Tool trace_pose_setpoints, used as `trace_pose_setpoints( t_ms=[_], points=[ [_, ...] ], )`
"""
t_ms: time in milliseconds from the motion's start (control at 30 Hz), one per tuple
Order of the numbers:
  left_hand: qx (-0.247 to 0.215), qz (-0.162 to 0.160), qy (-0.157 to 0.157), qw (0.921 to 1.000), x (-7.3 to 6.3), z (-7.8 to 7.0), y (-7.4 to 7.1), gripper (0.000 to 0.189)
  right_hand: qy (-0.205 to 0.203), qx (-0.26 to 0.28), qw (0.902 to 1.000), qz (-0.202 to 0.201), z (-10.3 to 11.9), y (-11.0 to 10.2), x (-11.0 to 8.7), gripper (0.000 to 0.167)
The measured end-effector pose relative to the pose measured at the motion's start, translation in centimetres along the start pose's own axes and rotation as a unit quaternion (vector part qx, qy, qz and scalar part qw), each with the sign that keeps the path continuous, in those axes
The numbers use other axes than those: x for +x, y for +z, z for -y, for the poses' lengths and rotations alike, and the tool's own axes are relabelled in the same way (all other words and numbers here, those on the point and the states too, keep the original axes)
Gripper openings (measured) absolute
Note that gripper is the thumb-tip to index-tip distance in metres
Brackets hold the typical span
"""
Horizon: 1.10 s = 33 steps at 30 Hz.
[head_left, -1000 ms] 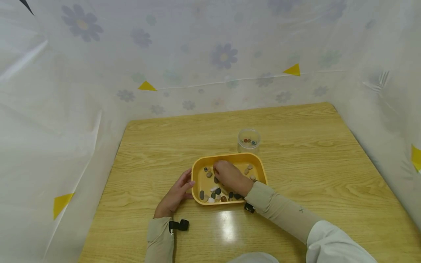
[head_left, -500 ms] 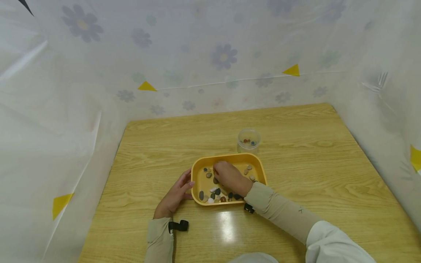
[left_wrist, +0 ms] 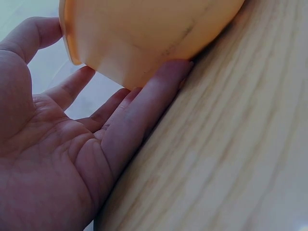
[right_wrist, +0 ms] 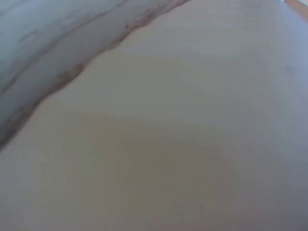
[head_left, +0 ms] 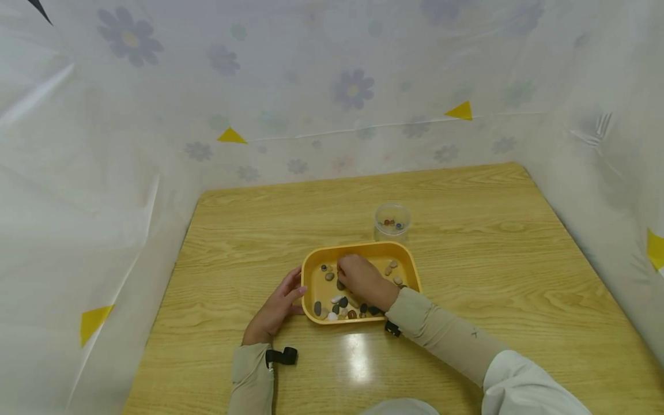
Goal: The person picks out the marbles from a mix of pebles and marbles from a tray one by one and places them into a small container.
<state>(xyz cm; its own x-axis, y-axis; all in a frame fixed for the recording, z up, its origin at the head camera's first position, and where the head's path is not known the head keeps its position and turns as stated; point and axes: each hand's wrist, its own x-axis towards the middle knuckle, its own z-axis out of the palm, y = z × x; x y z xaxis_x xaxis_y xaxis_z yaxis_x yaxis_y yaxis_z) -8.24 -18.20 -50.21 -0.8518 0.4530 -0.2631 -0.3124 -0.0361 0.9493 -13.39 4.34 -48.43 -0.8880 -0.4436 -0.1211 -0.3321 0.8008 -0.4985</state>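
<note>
A yellow rectangular tray holds pebbles in dark, tan and white tones, with a few shiny beads among them. My left hand steadies its left end. In the left wrist view the thumb touches the rim, and fairly straight fingers lie along the outer wall near the table. My right hand reaches inside the tray, fingers bent down toward its far wall. The fingertips are hidden, so whether they pinch anything is unclear. Near them lie a dark pebble and a brownish one.
Just behind the tray stands a clear round container with red and blue beads inside. The wood-grain table is walled by pale flowered sheeting with yellow tape pieces. The right wrist view shows only a blurred pale surface.
Almost nothing differs. The right hand stays at the same spot inside the tray with barely a shift, and the left hand keeps its place on the tray's end.
</note>
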Motion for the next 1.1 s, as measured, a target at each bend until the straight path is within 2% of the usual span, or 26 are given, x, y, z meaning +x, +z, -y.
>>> trace_pose_setpoints(
  t_ms=[100, 333, 500, 733, 933, 1100],
  points=[
    [0.001, -0.001, -0.002, 1.0, 0.0, 0.0, 0.1, 0.053, 0.0, 0.005, 1.0, 0.002, 0.0, -0.1, -0.1, 0.026],
    [0.002, 0.001, 0.004, 1.0, 0.0, 0.0, 0.1, 0.054, -0.019, 0.056, 0.9982, -0.001, -0.3, -0.6, -0.5, 0.026],
    [0.002, 0.004, 0.006, 1.0, 0.0, 0.1, 0.1, 0.053, -0.021, 0.049, 0.9983, -0.025, -0.6, -1.2, -0.8, 0.027],
    [-0.003, -0.012, 0.007, 0.9999, 0.9, 2.0, -0.7, 0.052, -0.017, 0.036, 0.9981, -0.046, -1.3, -2.3, -1.5, 0.03],
    [-0.004, -0.011, 0.007, 0.9999, 0.7, 1.6, -0.7, 0.053, -0.019, 0.058, 0.9961, -0.063, -2.0, -3.9, -2.4, 0.025],
    [-0.007, -0.001, 0.002, 1.0, 0.2, 0.6, -0.3, 0.053, -0.024, 0.03, 0.9952, -0.09, -3.0, -4.8, -3.2, 0.014]
  ],
)
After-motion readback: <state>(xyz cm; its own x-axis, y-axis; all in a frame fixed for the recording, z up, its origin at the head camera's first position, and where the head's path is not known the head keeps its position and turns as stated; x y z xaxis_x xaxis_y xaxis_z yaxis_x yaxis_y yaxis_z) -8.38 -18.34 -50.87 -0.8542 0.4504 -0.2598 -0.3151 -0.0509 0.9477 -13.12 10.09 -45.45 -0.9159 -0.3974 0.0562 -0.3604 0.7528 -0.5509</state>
